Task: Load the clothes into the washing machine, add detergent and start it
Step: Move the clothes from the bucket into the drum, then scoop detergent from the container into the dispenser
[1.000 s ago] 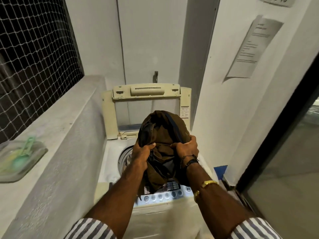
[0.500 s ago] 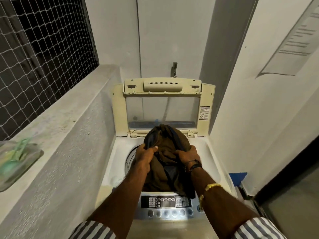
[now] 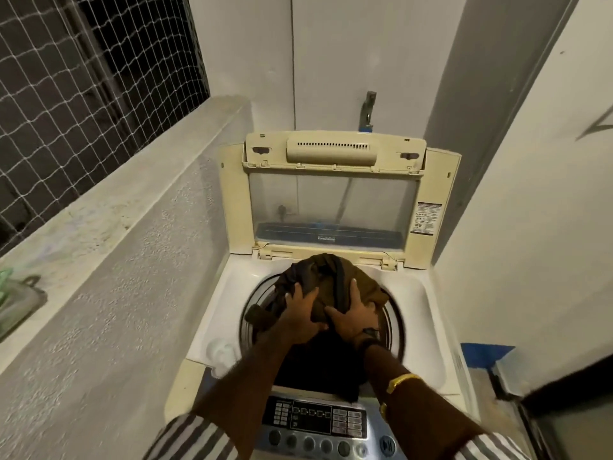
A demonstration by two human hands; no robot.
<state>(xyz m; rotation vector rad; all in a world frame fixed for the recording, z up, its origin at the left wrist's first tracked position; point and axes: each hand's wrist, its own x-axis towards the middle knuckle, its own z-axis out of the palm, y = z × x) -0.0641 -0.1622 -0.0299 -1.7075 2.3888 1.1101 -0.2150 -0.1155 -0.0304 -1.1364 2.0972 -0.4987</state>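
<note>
I see both hands on the clothes bundle (image 3: 331,277), brown w/ a dark band across it. It sits in the drum mouth of the washing machine (image 3: 418,303), top part above the rim. L hand (image 3: 300,312) lies on the near-left side, fingers splayed, pressing, not clenched. R hand (image 3: 353,315) does the same on the near-right, fingers flat & spread. Lid (image 3: 331,154) stands upright at the back. Control panel (image 3: 315,418) is nearest me, btwn the forearms. Tap (image 3: 367,109) on the wall behind.
</note>
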